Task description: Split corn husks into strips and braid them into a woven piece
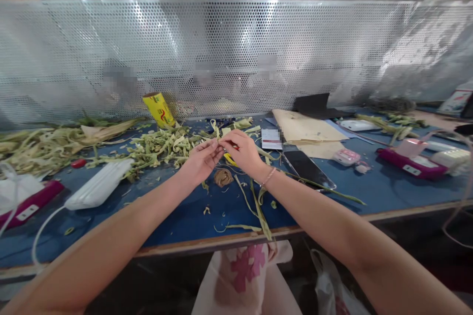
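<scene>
My left hand (204, 157) and my right hand (242, 151) meet over the middle of the table, fingertips pinched together. A thin pale-green leaf strip (215, 129) rises just behind the fingertips and seems to run into them; the pinched part is mostly hidden. Under my right hand shows a yellow handle (230, 160) of some tool. Close below the hands lies a brown coil (223, 177), like wound cord or paper. Several long leaf strips (261, 211) trail toward the table's front edge. A heap of curled green strips (162, 146) spreads left of my hands.
A yellow cardboard tube (158, 109) leans by the perforated metal screen (236, 54). Rightward are a phone (309, 170), brown paper sheets (306, 128), a pink case (346, 156) and a magenta power strip (412, 163). A white cabled device (99, 184) lies left, near dried leaves (51, 145).
</scene>
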`<state>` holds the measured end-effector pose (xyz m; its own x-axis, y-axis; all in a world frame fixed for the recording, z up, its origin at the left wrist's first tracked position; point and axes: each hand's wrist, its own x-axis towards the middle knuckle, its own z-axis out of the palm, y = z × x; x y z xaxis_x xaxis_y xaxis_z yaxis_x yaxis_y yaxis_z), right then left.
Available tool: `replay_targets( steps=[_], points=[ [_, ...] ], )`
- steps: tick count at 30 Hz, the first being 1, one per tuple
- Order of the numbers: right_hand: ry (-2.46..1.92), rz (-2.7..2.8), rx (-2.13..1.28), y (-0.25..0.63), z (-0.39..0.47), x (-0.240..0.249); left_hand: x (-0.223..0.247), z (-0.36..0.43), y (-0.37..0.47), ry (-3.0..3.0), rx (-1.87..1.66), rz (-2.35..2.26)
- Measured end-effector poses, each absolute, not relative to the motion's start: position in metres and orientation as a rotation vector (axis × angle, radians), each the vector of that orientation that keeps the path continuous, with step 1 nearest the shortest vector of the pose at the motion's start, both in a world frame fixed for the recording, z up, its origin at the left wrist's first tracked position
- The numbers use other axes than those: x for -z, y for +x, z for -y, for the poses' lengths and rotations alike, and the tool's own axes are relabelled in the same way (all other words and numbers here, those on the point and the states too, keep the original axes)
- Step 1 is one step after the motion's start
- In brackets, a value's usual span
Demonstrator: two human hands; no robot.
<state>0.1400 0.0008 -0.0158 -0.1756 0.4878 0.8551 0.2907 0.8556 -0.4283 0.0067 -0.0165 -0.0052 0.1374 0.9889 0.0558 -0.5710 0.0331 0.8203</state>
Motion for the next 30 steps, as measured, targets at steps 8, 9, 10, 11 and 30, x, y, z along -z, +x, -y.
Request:
replay_targets(
  steps=[8,9,10,11,30],
  points=[
    [-0.696,1.548,-0.663,0.136,-0.002,0.015,0.006,0.016,0.008,0.911,-1.340,-0.673],
    [-0.708,1.528,-0.718,0.135,-0.003,0.015,0.007,0.016,0.008,0.932,-1.340,-0.676],
    [-0.718,1.510,-0.772,0.135,-0.004,0.016,0.007,0.016,0.008,0.950,-1.341,-0.680],
    [-0.727,1.494,-0.819,0.135,-0.005,0.017,0.008,0.016,0.008,0.962,-1.346,-0.684],
    [-0.718,1.858,-0.317,0.145,-0.006,0.015,0.013,0.015,0.007,1.090,-1.383,-0.748]
  ],
)
